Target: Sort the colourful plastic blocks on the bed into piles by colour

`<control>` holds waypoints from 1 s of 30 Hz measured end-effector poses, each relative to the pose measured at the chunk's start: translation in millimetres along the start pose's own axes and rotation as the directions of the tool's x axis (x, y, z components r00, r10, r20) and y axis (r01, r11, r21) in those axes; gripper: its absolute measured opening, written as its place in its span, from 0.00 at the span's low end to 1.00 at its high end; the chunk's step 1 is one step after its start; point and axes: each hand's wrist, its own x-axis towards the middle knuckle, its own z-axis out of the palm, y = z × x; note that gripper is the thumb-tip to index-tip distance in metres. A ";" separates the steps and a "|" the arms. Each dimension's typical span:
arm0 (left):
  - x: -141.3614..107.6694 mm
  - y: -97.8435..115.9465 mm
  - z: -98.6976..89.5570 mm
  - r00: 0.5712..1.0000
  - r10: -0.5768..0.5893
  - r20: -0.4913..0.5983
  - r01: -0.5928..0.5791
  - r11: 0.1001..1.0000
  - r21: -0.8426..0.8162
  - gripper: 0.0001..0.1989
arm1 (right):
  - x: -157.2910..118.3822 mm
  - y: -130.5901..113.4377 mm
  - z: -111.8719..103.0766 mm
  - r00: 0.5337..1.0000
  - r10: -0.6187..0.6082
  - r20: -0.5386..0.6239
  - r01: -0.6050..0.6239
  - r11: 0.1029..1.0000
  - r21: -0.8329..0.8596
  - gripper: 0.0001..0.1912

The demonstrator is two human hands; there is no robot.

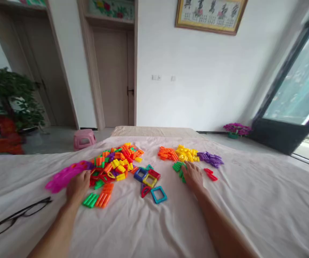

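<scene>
My left hand [77,184] is at the left edge of a mixed pile of plastic building blocks [119,159], beside a magenta plastic piece [65,176]. Its fingers curl in towards red pieces, and what they hold is hidden. My right hand [193,175] rests at a small group of green blocks [178,166], its fingers closed on the green block nearest them. Around that hand lie sorted groups: orange blocks [167,153], yellow blocks [187,154], purple blocks [210,159] and a few red blocks [210,174].
Between my hands lie square frame tiles, including a light blue one [159,195]. Joined green blocks [90,200] and orange blocks [104,195] lie near my left wrist. Eyeglasses [17,216] rest on the cloth-covered table [133,229] at left. A pink stool [84,139] stands beyond.
</scene>
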 end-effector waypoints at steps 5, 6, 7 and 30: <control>-1.6 2.1 -0.5 1.000 -0.007 -0.028 0.007 1.000 0.001 0.27 | -7.8 -7.5 -6.2 0.994 -0.099 0.054 0.097 0.995 0.037 0.25; -1.8 2.3 -0.4 0.999 -0.007 -0.032 0.007 1.000 0.001 0.27 | -9.8 -11.3 -8.6 0.994 -0.103 0.030 0.102 0.994 0.034 0.24; -2.0 2.5 -0.3 0.999 -0.005 -0.035 0.005 1.000 0.001 0.27 | -12.1 -16.4 -11.2 0.994 -0.108 -0.008 0.109 0.994 0.028 0.23; -1.7 4.6 -3.0 0.999 -0.015 -0.040 0.013 0.999 -0.050 0.25 | -43.2 -284.6 30.4 0.788 -0.606 0.114 0.588 0.794 0.156 0.10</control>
